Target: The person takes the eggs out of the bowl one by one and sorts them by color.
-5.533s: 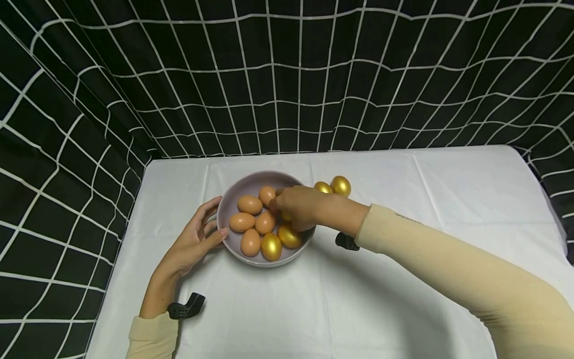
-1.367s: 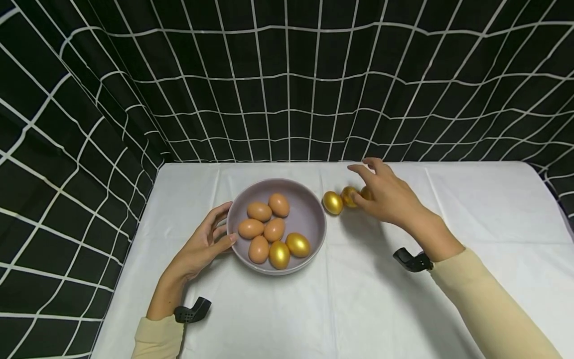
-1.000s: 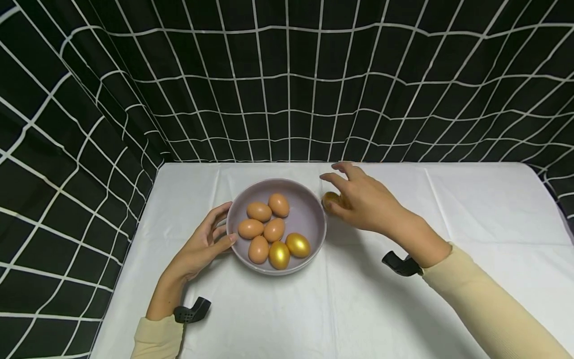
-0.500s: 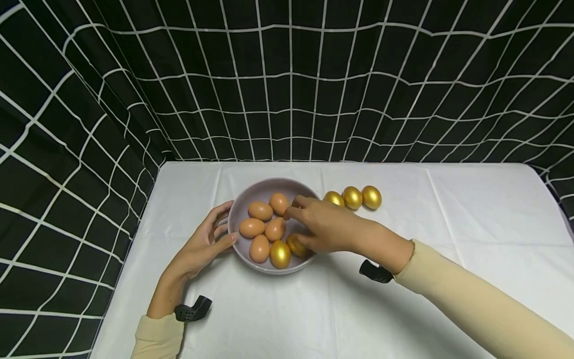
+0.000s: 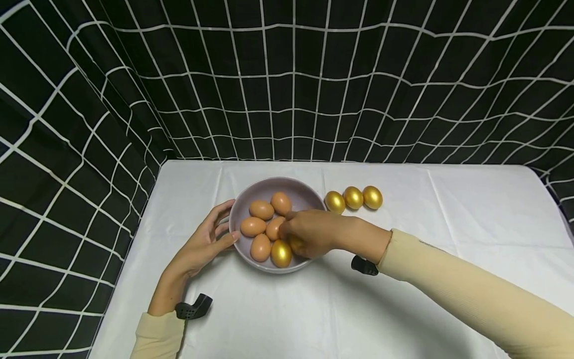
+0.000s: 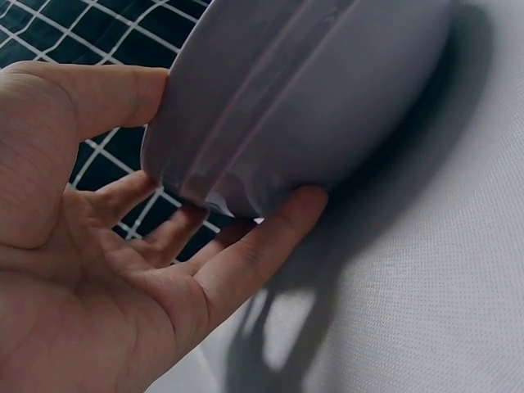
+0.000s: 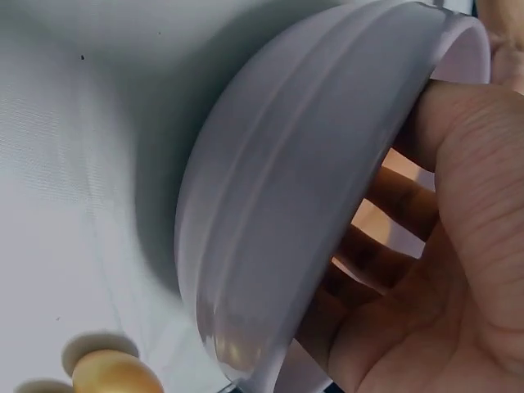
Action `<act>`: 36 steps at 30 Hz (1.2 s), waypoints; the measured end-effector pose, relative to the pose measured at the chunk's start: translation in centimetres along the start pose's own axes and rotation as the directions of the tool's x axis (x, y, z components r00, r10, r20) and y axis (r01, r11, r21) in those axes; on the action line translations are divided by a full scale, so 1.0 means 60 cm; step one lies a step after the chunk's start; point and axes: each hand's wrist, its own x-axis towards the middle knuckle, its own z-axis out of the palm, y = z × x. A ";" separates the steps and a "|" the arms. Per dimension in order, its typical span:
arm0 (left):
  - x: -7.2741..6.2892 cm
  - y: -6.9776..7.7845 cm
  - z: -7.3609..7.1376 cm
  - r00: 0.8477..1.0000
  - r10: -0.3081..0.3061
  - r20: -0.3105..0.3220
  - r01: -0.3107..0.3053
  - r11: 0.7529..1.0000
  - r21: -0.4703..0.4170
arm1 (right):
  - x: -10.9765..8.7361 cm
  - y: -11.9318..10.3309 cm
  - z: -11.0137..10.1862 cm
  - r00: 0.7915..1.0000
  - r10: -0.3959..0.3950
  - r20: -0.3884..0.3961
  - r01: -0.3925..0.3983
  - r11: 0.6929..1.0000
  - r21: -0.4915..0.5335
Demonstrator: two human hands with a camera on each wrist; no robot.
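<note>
A mauve bowl (image 5: 305,199) holds several brown eggs (image 5: 253,227) and a golden egg (image 5: 281,253). My left hand (image 5: 202,244) holds its left side, with the thumb at the rim and fingers against the outer wall, as the left wrist view shows on the bowl (image 6: 270,106). Inside the bowl's right part, my right hand (image 5: 316,232) has its fingers curled round a second golden egg (image 5: 296,243), mostly hidden beneath it. In the right wrist view, the fingers of my right hand (image 7: 426,286) reach over the rim of the bowl (image 7: 270,172).
Three golden eggs (image 5: 353,198) lie in a row on the white tablecloth (image 5: 448,209), just right of the bowl. A black curtain with white grid lines (image 5: 287,89) hangs behind the table and at its sides.
From above the golden eggs on the table, my right hand has moved left into the bowl and closed round a golden egg there. My left hand keeps its hold on the bowl.
</note>
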 end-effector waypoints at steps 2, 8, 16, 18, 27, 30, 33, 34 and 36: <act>0.000 0.000 0.000 1.000 -0.002 0.002 0.002 1.000 0.003 | 0.003 0.002 0.002 0.999 0.012 0.031 -0.012 1.000 0.002; 0.001 0.002 -0.002 1.000 0.003 0.003 -0.003 1.000 0.007 | 0.013 0.007 0.002 0.995 0.040 0.087 -0.041 0.999 0.013; 0.000 0.004 -0.003 1.000 0.012 0.004 -0.012 1.000 0.003 | 0.016 0.006 0.002 0.996 0.051 0.068 -0.053 0.998 0.035; 0.000 0.005 -0.002 1.000 0.014 0.004 -0.014 1.000 -0.001 | 0.013 0.005 0.002 0.997 0.057 0.048 -0.059 0.998 0.032; -0.001 0.004 0.000 1.000 0.019 0.002 -0.019 1.000 -0.017 | -0.015 0.003 -0.018 0.990 0.079 -0.120 -0.069 0.994 0.088; -0.001 0.004 0.001 1.000 0.019 0.002 -0.019 1.000 -0.019 | -0.027 0.010 -0.018 0.980 0.075 -0.183 -0.048 0.988 0.149; 0.001 0.003 0.002 1.000 0.017 0.000 -0.017 1.000 -0.014 | -0.040 0.017 -0.007 0.958 0.094 -0.269 -0.021 0.965 0.261; 0.001 0.003 0.002 1.000 0.016 0.000 -0.016 1.000 -0.012 | -0.045 0.020 -0.002 0.946 0.109 -0.306 -0.011 0.952 0.305; 0.002 0.002 0.003 1.000 0.017 0.000 -0.017 1.000 -0.007 | -0.056 0.025 0.009 0.912 0.150 -0.381 0.010 0.922 0.387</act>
